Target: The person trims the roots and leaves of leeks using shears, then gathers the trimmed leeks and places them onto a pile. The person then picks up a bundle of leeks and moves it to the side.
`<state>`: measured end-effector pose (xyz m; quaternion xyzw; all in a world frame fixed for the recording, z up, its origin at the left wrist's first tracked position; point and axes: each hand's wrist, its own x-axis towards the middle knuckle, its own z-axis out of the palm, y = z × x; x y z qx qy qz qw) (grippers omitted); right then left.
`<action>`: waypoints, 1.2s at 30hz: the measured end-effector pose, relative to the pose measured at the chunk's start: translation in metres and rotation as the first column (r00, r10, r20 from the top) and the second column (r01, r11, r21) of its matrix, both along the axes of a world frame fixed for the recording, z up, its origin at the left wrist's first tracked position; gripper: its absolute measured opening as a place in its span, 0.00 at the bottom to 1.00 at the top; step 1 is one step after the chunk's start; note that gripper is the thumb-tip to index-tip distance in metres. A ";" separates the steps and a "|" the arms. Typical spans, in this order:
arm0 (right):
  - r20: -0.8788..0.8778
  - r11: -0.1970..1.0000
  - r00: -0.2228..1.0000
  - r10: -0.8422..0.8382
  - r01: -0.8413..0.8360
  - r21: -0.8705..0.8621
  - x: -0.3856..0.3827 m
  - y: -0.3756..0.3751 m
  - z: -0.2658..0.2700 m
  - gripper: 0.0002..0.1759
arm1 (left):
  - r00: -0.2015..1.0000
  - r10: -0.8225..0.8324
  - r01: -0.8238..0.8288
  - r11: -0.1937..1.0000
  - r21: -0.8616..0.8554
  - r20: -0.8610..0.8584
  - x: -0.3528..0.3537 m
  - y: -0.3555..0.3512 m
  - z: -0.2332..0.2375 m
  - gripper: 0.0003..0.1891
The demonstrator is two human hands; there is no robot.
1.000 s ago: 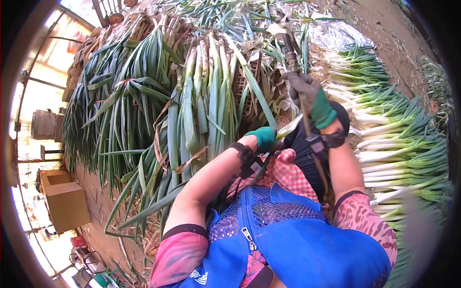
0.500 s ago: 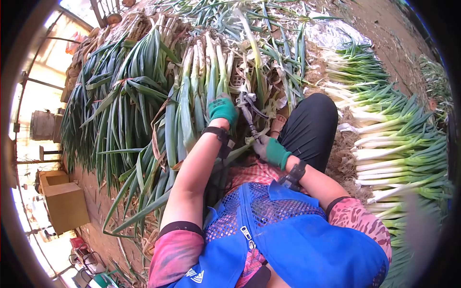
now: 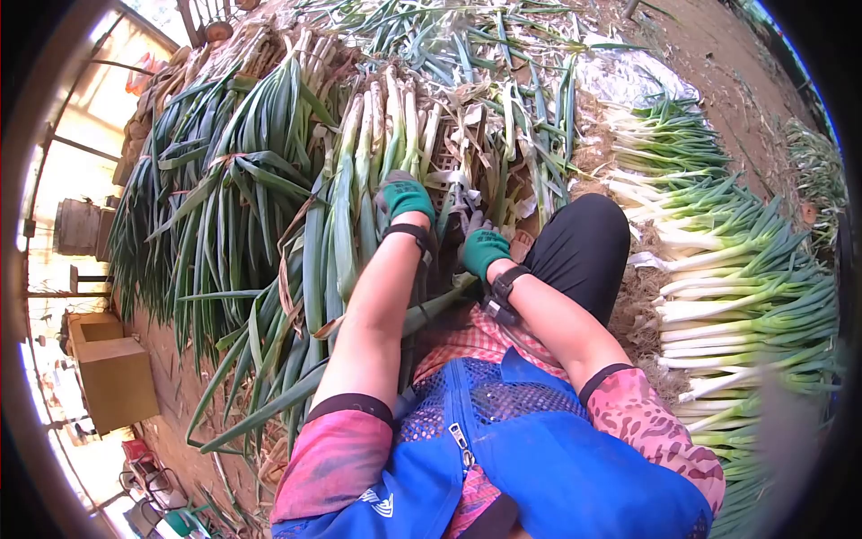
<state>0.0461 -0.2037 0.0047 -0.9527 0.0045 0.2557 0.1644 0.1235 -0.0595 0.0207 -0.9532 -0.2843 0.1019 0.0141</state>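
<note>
Both my hands wear green gloves with grey finger parts. My left hand (image 3: 406, 198) is curled at the lower white stalks of a bunch of leeks (image 3: 370, 135), closed around a leek; the glove hides most of the grip. Just to its right, my right hand (image 3: 481, 246) is closed on a dark grey air blow gun (image 3: 463, 199), whose front points away from me toward dry leaf scraps. The glove covers much of its handle.
Tied leek bundles (image 3: 238, 171) are heaped at the left. Cleaned leeks (image 3: 709, 296) lie in a long row at the right, beside root trimmings (image 3: 637, 332). My bent knee (image 3: 588, 225) stands between. A yellowish box (image 3: 117, 382) sits at far left.
My right hand has moved forward and left, up to the front of the air blow gun. The leek standing upright beyond the tool is gone from there. My left hand has shifted slightly.
</note>
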 end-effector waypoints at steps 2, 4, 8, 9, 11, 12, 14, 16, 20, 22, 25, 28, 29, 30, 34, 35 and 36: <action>0.016 0.994 0.996 -0.089 0.088 0.065 0.005 -0.010 0.007 0.31 | 0.991 -0.116 0.123 0.984 -0.129 0.062 -0.009 0.020 0.008 0.23; -0.189 0.911 0.972 0.137 -0.049 0.409 0.033 -0.034 -0.030 0.24 | 0.987 -0.160 0.134 0.849 -0.512 -0.008 -0.027 0.030 0.055 0.29; -0.336 0.423 0.935 0.116 0.260 0.868 0.032 -0.048 -0.034 0.12 | 0.938 -0.297 0.303 0.466 -0.831 0.176 -0.066 0.035 0.062 0.26; -0.186 0.445 0.968 0.165 0.095 0.891 0.025 -0.050 -0.021 0.12 | 0.871 -0.394 0.462 0.451 -0.764 0.295 -0.075 0.035 0.058 0.24; -0.244 0.455 0.962 0.121 0.165 0.875 0.013 -0.050 0.007 0.13 | 0.665 -0.556 0.740 0.401 -0.539 0.499 -0.091 0.034 0.053 0.20; -0.406 0.529 0.913 0.030 0.330 0.782 0.003 -0.049 0.034 0.16 | 0.906 -0.294 0.417 0.488 -0.766 0.306 -0.093 0.021 0.049 0.20; -0.321 0.694 0.944 -0.081 0.284 0.661 -0.024 -0.050 0.075 0.22 | 0.997 -0.080 0.022 0.455 -0.890 -0.016 -0.091 0.021 0.009 0.21; 0.002 0.833 0.999 0.046 -0.040 0.552 -0.062 -0.065 0.087 0.25 | 1.000 0.015 0.010 0.420 -0.907 0.018 -0.097 0.010 0.001 0.22; -0.038 0.867 0.979 0.200 -0.159 0.473 -0.098 -0.080 0.108 0.25 | 0.978 -0.153 0.200 0.485 -0.851 0.143 -0.096 0.018 -0.002 0.34; -0.001 0.870 0.988 0.152 -0.134 0.475 -0.092 -0.077 0.102 0.25 | 0.992 -0.079 0.122 0.475 -0.871 0.095 -0.096 0.020 -0.014 0.36; 0.016 0.890 0.990 0.142 -0.135 0.435 -0.068 -0.065 0.098 0.24 | 0.998 -0.031 0.061 0.499 -0.864 0.053 -0.092 0.020 -0.021 0.36; 0.054 0.918 0.985 0.162 -0.171 0.358 -0.035 -0.047 0.097 0.24 | 0.970 -0.189 0.232 0.510 -0.828 0.154 -0.094 0.023 -0.024 0.36; 0.030 0.921 0.988 0.152 -0.153 0.359 -0.018 -0.042 0.084 0.26 | 0.955 -0.233 0.282 0.505 -0.816 0.185 -0.095 0.023 -0.023 0.36; 0.014 0.935 0.988 0.155 -0.151 0.322 -0.003 -0.035 0.084 0.27 | 0.911 -0.350 0.387 0.540 -0.747 0.219 -0.094 0.022 -0.022 0.35; 0.095 0.933 0.960 0.262 -0.278 0.229 0.057 -0.009 0.071 0.27 | 0.921 -0.327 0.372 0.574 -0.730 0.213 -0.097 0.026 -0.035 0.34; 0.051 0.939 0.963 0.266 -0.270 0.212 0.075 0.000 0.071 0.25 | 0.943 -0.273 0.315 0.557 -0.768 0.189 -0.097 0.025 -0.033 0.35; 0.068 0.939 0.958 0.278 -0.286 0.192 0.091 0.007 0.063 0.24 | 0.962 -0.216 0.258 0.538 -0.803 0.164 -0.098 0.024 -0.030 0.36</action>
